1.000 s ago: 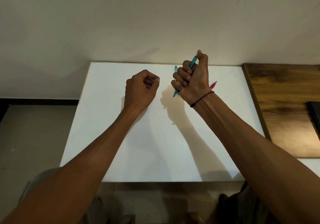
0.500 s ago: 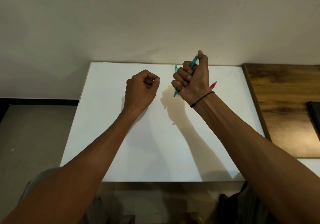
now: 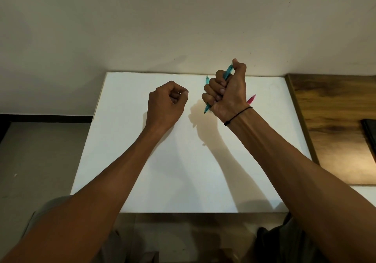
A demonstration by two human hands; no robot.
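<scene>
Right fingers [image 3: 216,86] clench teal pen [image 3: 228,72].

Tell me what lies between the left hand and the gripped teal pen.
Only bare white table, shadowed by the right hand gripping the teal pen; head view.

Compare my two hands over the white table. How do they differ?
The right hand grips a translucent teal plastic pen; the left hand is a fist with nothing visible in it. The right wrist wears a thin black cord; the left wrist is bare. Both have curled fingers.
</scene>
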